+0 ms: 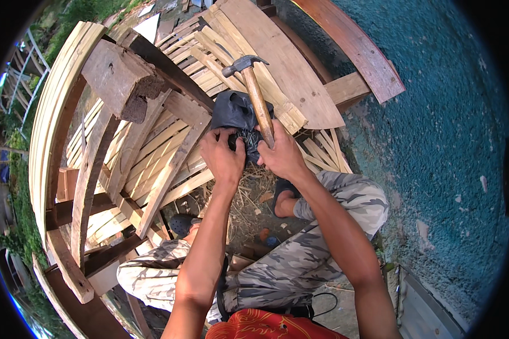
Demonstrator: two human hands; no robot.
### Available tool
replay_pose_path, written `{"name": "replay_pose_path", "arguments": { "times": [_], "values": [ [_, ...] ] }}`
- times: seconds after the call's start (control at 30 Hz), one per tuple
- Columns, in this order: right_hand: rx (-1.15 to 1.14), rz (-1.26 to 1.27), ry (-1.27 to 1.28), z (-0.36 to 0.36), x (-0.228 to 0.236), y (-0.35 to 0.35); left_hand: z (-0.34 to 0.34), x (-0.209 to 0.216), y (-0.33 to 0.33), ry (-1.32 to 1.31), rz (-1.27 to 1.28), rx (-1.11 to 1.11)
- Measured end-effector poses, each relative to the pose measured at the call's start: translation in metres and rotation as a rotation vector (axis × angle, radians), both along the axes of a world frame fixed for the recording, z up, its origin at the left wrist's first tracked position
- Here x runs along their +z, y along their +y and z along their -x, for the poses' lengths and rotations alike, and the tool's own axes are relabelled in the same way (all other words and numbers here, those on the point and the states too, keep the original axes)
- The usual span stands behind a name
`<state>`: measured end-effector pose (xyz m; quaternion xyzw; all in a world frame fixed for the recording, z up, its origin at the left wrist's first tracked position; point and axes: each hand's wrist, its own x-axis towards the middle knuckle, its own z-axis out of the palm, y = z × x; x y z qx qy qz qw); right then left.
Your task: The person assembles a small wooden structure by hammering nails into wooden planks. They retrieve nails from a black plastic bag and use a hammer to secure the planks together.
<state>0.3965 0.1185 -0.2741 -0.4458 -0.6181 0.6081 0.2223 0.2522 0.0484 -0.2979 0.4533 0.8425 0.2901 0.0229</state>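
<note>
A black plastic bag [232,110] lies open in front of me, with a heap of thin nails [250,138] showing in its mouth. My left hand [223,157] grips the bag's near left edge, fingers curled over the plastic and thumb beside the nails. In my right hand [283,153] is a claw hammer [256,96], held low on its wooden handle with the metal head pointing away from me. The right hand's fingertips are close to the bag's right edge; whether they also pinch the plastic I cannot tell.
Slatted wooden frames [158,152] and a thick rough beam [121,79] stand at the left. Loose wood strips [232,56] and a wide plank [277,62] lie beyond the bag. A rough blue wall [435,152] rises on the right. Wood shavings litter the ground between my feet.
</note>
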Motion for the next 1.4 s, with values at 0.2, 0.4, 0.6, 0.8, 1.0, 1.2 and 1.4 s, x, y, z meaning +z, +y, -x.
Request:
{"name": "replay_pose_path", "arguments": {
  "times": [0.2,0.4,0.6,0.8,1.0,1.2,1.4],
  "values": [
    [-0.009,-0.215,-0.153,0.008,-0.026,0.014,-0.014,0.002,0.003,0.077,0.067,-0.006],
    [-0.105,-0.136,-0.092,0.009,-0.016,0.032,-0.015,0.005,0.018,0.052,0.126,0.058],
    [-0.116,-0.123,-0.075,0.010,-0.007,0.040,-0.022,0.005,0.024,0.036,0.097,0.117],
    [-0.137,-0.182,-0.039,0.009,-0.015,0.046,-0.022,0.007,0.025,0.049,0.100,0.098],
    [-0.116,-0.164,-0.071,0.007,-0.016,0.049,-0.015,0.010,0.023,0.130,0.186,-0.034],
    [-0.094,-0.131,-0.125,0.006,-0.015,0.050,-0.009,0.011,0.020,0.190,0.202,-0.112],
    [-0.086,-0.145,-0.184,0.004,-0.019,0.051,-0.004,0.018,0.012,0.220,0.159,-0.187]
  ]
}}
